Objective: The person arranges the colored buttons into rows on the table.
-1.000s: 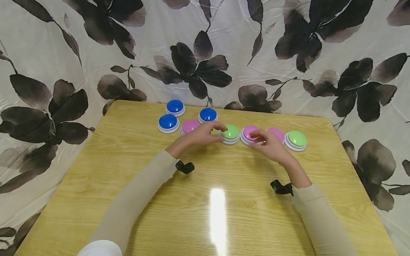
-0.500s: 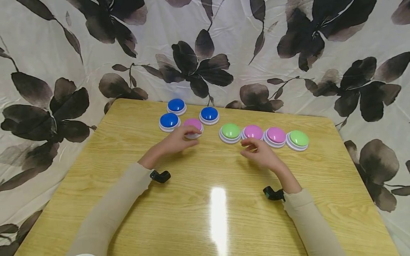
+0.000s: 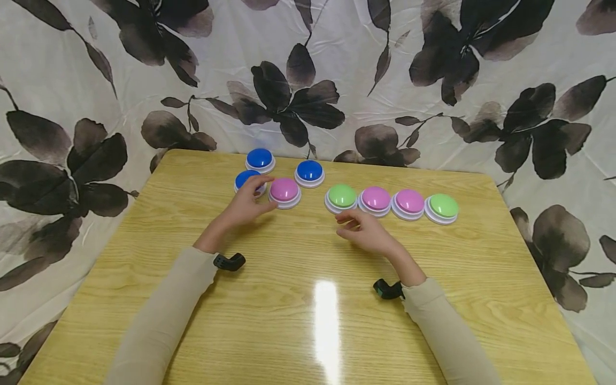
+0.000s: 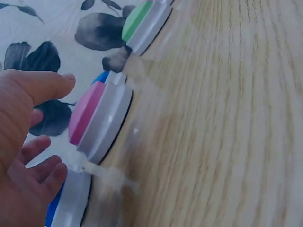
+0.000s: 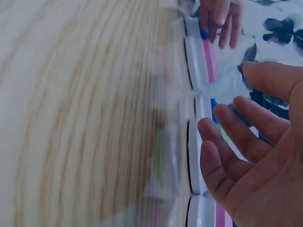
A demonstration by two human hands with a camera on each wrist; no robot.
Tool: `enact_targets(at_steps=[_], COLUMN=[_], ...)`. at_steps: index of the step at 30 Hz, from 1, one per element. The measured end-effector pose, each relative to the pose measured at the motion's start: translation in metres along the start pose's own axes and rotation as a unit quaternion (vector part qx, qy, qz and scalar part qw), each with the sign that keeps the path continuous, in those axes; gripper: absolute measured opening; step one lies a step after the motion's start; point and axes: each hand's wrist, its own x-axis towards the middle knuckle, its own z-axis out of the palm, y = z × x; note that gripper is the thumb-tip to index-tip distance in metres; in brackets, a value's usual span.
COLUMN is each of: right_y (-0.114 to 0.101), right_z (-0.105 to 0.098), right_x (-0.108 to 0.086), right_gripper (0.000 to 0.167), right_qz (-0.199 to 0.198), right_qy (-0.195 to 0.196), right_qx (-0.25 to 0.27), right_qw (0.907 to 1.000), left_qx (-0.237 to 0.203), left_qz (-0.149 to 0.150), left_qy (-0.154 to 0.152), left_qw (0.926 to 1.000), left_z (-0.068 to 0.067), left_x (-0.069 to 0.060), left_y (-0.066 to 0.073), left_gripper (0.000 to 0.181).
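My left hand (image 3: pixel 242 207) hovers with relaxed fingers over the front blue button (image 3: pixel 246 178), its thumb near the left pink button (image 3: pixel 284 190). In the left wrist view the hand (image 4: pixel 29 137) holds nothing, beside the pink button (image 4: pixel 86 113) and a blue one (image 4: pixel 54 208). My right hand (image 3: pixel 368 232) is just in front of the left green button (image 3: pixel 341 195), fingers loosely bent and holding nothing. The right wrist view shows that hand (image 5: pixel 255 156) with spread fingers beside the white button bases (image 5: pixel 195 161); whether it touches them I cannot tell.
Two more blue buttons (image 3: pixel 260 158) (image 3: pixel 309 170) stand near the back edge of the wooden table (image 3: pixel 289 321). Rightward in a row are two pink buttons (image 3: pixel 375 198) (image 3: pixel 410 201) and a green one (image 3: pixel 443 206). Behind hangs a floral cloth (image 3: pixel 366 64).
My left hand has moved left, from beside the left green button, past the left pink button, to the front blue one. My right hand has moved left from the pink buttons to the left green button.
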Motion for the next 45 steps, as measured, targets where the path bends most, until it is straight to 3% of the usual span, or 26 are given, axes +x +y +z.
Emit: enact_targets(at_steps=[7,16,24,31,36,45], right_y=[-0.008,-0.011,-0.017,-0.022,-0.023,-0.022], right_z=[0.010,0.019,0.025,0.037,0.045,0.055], right_x=[0.004,0.011,0.023,0.047,0.065,0.098], right_gripper=[0.037,0.035,0.032,0.039,0.044,0.058], right_qz=[-0.021,-0.033,-0.032,-0.023,-0.010,0.014], right_qy=[-0.016,-0.019,-0.011,0.022,0.050,0.071], right_qx=[0.023,0.042,0.049,0.062,0.060,0.010], right_qw=[0.9994,0.9984,0.9982,0.9975,0.9969,0.9974], left_qx=[-0.010,-0.001,0.048,0.061,0.067,0.093], left_qz=[-0.042,-0.042,-0.054,-0.058,-0.042,-0.037], left_qy=[0.011,0.034,0.027,0.028,0.025,0.020], left_qw=[0.9990,0.9985,0.9970,0.9961,0.9966,0.9948], left_z=[0.011,0.022,0.030,0.033,0.033,0.029], left_x=[0.008,0.014,0.016,0.018,0.017,0.011], left_y=[-0.005,-0.012,-0.011,-0.009,-0.008,-0.008], left_gripper=[0.087,0.097,0.097,0.095,0.091,0.084])
